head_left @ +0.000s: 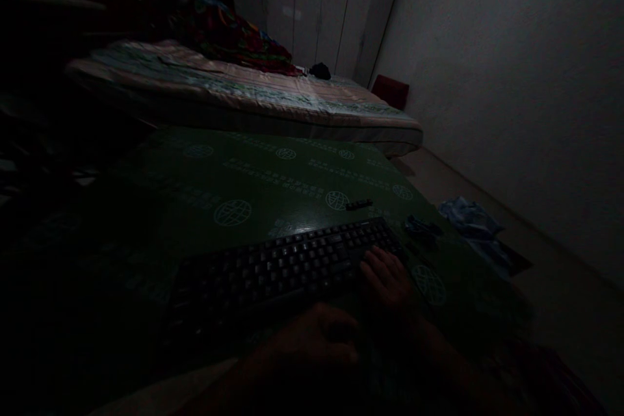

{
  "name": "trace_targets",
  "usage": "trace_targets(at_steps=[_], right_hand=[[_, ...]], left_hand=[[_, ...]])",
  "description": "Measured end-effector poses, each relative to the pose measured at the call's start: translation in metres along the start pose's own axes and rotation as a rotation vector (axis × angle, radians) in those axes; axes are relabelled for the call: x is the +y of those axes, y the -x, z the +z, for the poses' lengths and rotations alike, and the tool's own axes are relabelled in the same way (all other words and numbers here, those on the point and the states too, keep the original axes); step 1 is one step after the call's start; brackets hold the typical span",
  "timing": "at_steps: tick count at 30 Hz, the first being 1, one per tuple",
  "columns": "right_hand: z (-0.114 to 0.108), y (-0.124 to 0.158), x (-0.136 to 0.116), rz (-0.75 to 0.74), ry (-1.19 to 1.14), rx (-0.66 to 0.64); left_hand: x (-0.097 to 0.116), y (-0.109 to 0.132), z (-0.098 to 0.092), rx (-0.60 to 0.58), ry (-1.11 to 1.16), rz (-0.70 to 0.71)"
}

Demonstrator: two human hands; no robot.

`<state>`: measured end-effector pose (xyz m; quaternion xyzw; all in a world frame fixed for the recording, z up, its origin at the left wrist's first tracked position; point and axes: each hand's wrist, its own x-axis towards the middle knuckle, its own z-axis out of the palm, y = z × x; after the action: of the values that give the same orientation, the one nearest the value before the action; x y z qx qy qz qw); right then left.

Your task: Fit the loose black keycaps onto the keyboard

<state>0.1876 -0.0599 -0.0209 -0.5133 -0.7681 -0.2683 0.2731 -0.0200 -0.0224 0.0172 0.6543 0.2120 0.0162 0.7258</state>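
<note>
On a green desk (263, 175) printed with pale globe emblems and lettering, a black keyboard (273, 266) lies slantwise, its right end farther from the person than its left. The right hand (387, 283) lies palm down over the right end of the keyboard, fingers close together and slightly bent; its grip is only partly visible, and whether the fingertips pinch anything cannot be told. The left hand (319, 335) is at the near edge of the keyboard, just beside the right, with its fingers curled and a dark gap within the curl; shadow hides whether this grip has hold of anything. Beyond the keyboard, near its far right corner, lies a small dark strip (359, 205); to the right of the keyboard is a dark crumpled item (422, 228). Past the far edge of the desk stands a bed with a striped mattress (292, 104), bearing a red patterned blanket (244, 45). Bluish fabric (470, 216) lies on the floor (550, 299) at right. Lighting is dim throughout.
</note>
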Motion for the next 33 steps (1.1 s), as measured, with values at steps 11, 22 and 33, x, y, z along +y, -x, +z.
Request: trace_targets(at_steps=[11, 22, 33], right_hand=[[-0.01, -0.017, 0.053, 0.055, -0.03, 0.002], [0.058, -0.125, 0.116, 0.044, -0.016, -0.535], [0.101, -0.141, 0.119, -0.039, -0.002, -0.674]], left_hand=[[0.01, 0.006, 0.002, -0.025, 0.061, -0.064], [0.009, 0.009, -0.003, -0.006, 0.035, -0.132], [0.0, 0.004, 0.0, 0.039, 0.015, -0.086]])
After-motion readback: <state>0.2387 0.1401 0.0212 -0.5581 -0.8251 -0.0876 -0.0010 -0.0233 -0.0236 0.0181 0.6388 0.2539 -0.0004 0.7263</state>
